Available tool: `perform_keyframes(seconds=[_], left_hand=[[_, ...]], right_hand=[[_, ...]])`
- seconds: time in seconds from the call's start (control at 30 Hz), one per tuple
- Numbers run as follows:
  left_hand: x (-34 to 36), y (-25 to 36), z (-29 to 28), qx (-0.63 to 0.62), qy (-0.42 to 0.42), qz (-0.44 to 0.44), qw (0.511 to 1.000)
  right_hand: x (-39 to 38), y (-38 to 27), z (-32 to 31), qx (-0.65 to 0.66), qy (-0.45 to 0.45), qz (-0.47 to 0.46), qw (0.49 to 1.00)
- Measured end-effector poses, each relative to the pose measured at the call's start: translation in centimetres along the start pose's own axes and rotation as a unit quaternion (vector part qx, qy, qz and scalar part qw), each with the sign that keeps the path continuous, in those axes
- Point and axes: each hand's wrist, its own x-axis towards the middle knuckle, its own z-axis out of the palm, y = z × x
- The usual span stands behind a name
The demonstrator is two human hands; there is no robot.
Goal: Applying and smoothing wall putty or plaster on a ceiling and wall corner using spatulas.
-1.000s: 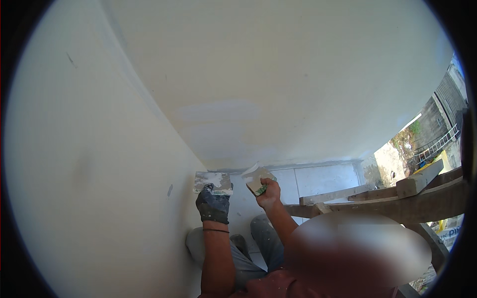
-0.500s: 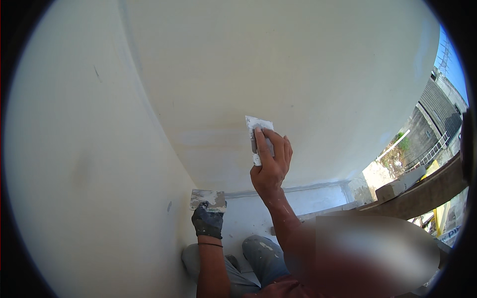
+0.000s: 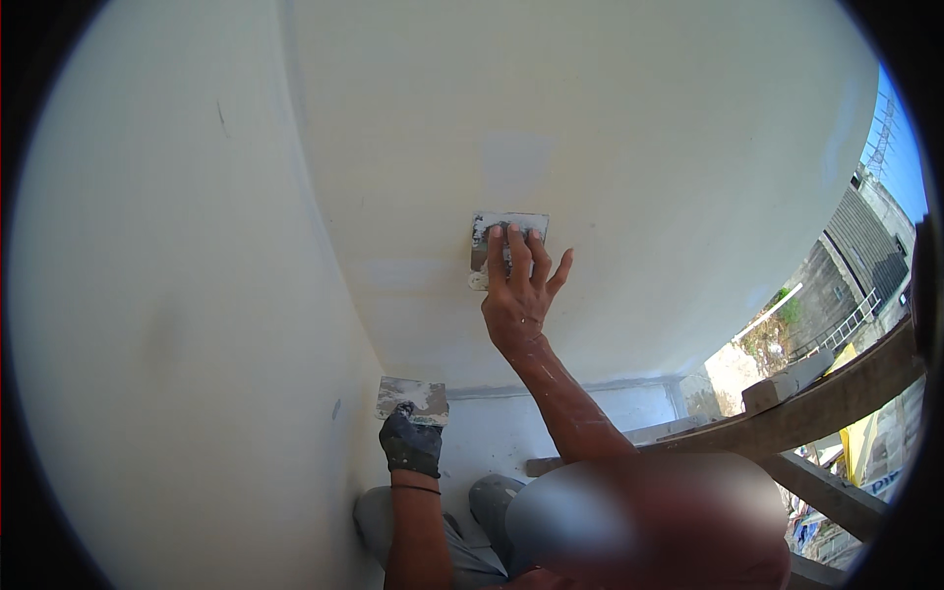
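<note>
My right hand [image 3: 516,310] is bare and presses a flat, putty-smeared scraper blade [image 3: 480,261] against the pale wall [image 3: 669,197]. Its fingers lie over the blade's back, with the little finger lifted away; the thumb is hidden. Directly above the blade, a pale rectangular patch of filler [image 3: 516,165] shows on the wall. Lower down, near the corner, my left hand [image 3: 410,447] wears a dark glove. It grips a second flat metal scraper [image 3: 421,395], held face up with whitish putty on it.
A side wall [image 3: 187,295] rises close on my left and meets the worked wall in a corner. Below runs a white ledge [image 3: 492,433]. At right are a curved wooden beam [image 3: 836,398] and a wooden block [image 3: 787,382]; a ladder [image 3: 848,323] stands outside beyond them.
My right hand has shifted slightly left and turned its scraper from edge-on to flat on the wall. The pale patch above it has appeared. My left hand stays nearly still.
</note>
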Motion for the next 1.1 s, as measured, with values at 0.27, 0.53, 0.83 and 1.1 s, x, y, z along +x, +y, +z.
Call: perform_keyframes(seconds=[0.27,0.53,0.83,1.1], left_hand=[[-0.1,0.3,-3.1,0.462,-0.084,0.241,0.85],[1.3,-1.2,-3.2,0.008,-0.089,0.068,0.994],[0.8,0.0,-1.8,0.035,-0.019,0.009,0.999],[1.8,0.1,-4.1,0.103,-0.068,0.055,0.991]], right_hand=[[7.9,-1.6,-9.5,0.054,-0.053,0.041,0.996],[11.9,-2.0,-6.8,-0.06,-0.004,-0.038,0.997],[-0.9,-1.2,-3.9,-0.001,-0.095,-0.011,0.995],[8.9,0.5,-8.0,-0.032,0.009,0.056,0.998]])
